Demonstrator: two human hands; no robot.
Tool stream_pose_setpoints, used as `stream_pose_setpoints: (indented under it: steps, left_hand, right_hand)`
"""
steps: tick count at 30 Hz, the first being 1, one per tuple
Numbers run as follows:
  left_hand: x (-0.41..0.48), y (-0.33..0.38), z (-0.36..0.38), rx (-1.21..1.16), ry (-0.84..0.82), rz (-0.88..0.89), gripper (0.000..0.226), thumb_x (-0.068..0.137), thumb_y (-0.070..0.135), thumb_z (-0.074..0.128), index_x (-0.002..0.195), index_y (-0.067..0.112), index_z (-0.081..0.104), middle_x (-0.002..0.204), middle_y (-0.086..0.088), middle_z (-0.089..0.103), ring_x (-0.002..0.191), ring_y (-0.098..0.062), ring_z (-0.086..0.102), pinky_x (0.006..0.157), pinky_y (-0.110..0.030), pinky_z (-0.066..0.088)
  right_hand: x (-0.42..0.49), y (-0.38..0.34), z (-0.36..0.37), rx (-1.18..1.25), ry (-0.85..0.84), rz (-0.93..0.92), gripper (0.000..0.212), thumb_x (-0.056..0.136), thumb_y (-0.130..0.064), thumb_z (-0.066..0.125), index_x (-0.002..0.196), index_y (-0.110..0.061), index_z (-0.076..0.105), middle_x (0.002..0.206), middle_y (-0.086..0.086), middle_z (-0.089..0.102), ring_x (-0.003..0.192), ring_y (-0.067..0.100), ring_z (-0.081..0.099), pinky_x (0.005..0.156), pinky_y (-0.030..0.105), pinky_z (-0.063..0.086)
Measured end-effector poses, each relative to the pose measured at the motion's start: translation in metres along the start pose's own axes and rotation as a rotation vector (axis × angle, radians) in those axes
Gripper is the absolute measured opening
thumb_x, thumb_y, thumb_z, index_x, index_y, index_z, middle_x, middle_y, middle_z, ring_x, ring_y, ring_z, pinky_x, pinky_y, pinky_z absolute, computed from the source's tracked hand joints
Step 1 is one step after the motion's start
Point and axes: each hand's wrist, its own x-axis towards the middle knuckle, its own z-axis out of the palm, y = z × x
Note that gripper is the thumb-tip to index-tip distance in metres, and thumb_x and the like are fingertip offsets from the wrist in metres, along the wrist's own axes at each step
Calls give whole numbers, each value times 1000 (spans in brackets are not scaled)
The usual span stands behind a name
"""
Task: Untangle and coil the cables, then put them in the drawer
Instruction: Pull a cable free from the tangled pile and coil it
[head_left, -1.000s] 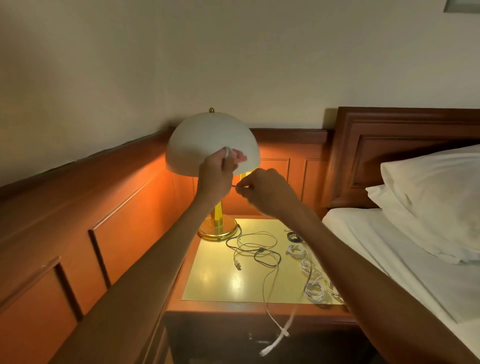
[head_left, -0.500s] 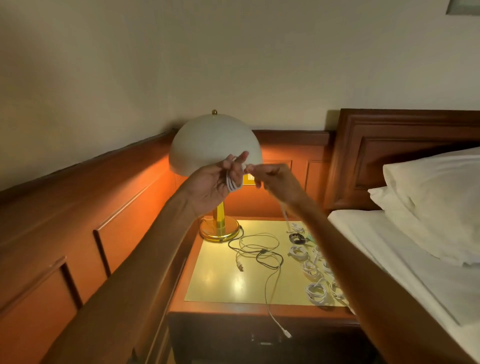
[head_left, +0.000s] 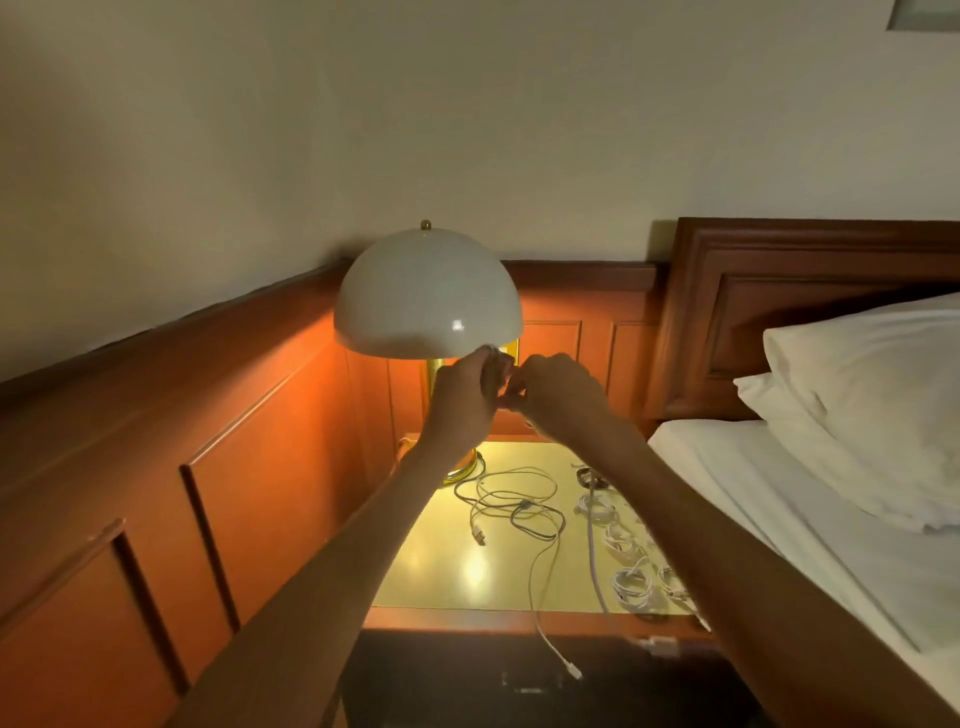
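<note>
Both hands are raised in front of the lamp, close together. My left hand (head_left: 467, 395) grips a small coil of white cable, of which only a bit shows above the fingers. My right hand (head_left: 558, 389) pinches the same cable beside it. The cable's loose tail (head_left: 595, 561) hangs down from under my right forearm to the nightstand. On the nightstand (head_left: 441, 571) lies a loose tangle of white and dark cables (head_left: 514, 506); one white end (head_left: 558, 654) dangles over the front edge. Several coiled white cables (head_left: 631, 584) lie in a row at the right.
A white dome lamp (head_left: 428, 301) on a brass base stands at the back left of the nightstand. Wood panelling runs along the left wall. A bed (head_left: 810, 519) with white pillows adjoins the nightstand on the right. The dark drawer front (head_left: 467, 686) is below.
My left hand turned from palm-up with fingers spread to fingers curled over the coil. My right hand came in close to it. The hanging cable tail shifted toward the right coils.
</note>
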Motion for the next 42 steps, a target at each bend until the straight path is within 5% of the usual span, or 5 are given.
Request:
stream_pose_setpoints:
  steps: [12, 21, 25, 32, 42]
  left_hand:
    - [3, 2, -52, -561, -837, -380, 38, 107, 24, 30, 90, 6, 59, 59, -1, 44, 65, -18, 55, 69, -30, 44]
    - [17, 15, -29, -1929, -15, -795, 18, 97, 7, 46, 107, -4, 56, 95, -12, 63, 80, -18, 66, 69, -22, 59]
    - [15, -7, 2, -1414, 306, -784, 21, 105, 14, 42, 103, 2, 59, 92, -9, 74, 91, -19, 71, 88, -29, 55]
    - [-12, -21, 10, 36, -146, -115, 25, 104, 22, 44, 87, 11, 59, 67, 19, 55, 58, 6, 55, 53, -7, 36]
    - [-22, -7, -28, -599, -839, -390, 35, 106, 28, 31, 82, 10, 50, 57, 4, 40, 57, -14, 42, 64, -27, 42]
  right_hand:
    - [36, 63, -52, 57, -86, -512, 17, 92, -18, 68, 107, -15, 77, 95, -11, 70, 73, -13, 59, 67, 5, 41]
    - [0, 36, 58, 538, 179, -174, 27, 102, -24, 54, 116, -12, 73, 80, 1, 73, 47, -8, 46, 56, 15, 36]
    - [-9, 10, 82, 383, 86, -186, 27, 104, -16, 48, 113, -14, 73, 93, 4, 74, 63, 8, 55, 62, 27, 38]
    - [-6, 21, 64, 24, -38, -132, 23, 99, -31, 57, 113, -19, 71, 102, 9, 71, 84, 28, 67, 73, 37, 55]
    - [1, 68, -18, -106, 49, -771, 34, 97, -35, 48, 110, -20, 75, 105, -9, 75, 84, -2, 65, 76, 24, 52]
